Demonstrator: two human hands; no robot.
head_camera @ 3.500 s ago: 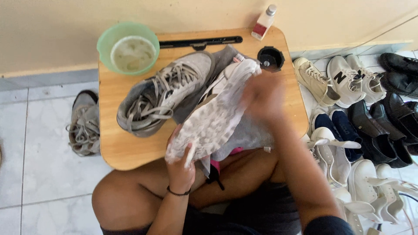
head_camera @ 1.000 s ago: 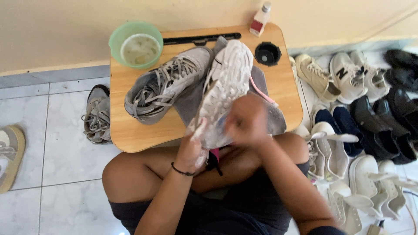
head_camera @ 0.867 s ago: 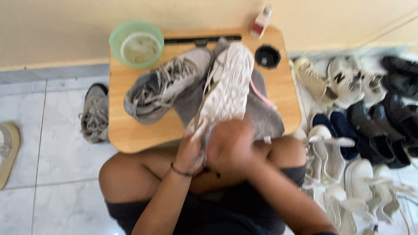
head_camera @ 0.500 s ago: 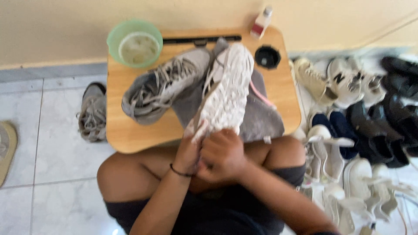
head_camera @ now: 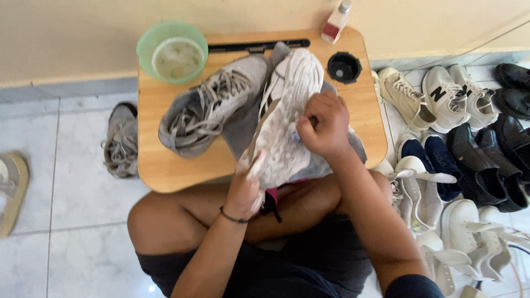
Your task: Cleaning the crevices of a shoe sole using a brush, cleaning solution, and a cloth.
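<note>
I see a small wooden surface (head_camera: 165, 171) set against a cream wall, on a pale tiled floor (head_camera: 66, 182), with my crossed legs tucked under its near edge. At its back left corner stands a green bowl (head_camera: 171, 51) of cloudy water; a black bar (head_camera: 259, 45) lies along the far edge, a small bottle (head_camera: 336, 22) stands by the wall, and a black round cup hole (head_camera: 343, 67) sits in the back right corner. A grey sneaker (head_camera: 207, 110) with loose laces lies on a grey cloth (head_camera: 240, 124). To the right, rows of shoes (head_camera: 458, 138) crowd the floor; one more grey shoe (head_camera: 121, 140) lies left of the surface.

My left hand (head_camera: 245, 187) is wrapped around the heel end of the white sneaker (head_camera: 284, 121), held sole up over the cloth and the near edge. My right hand (head_camera: 324, 126) is fisted against the sole; what it grips is hidden.
</note>
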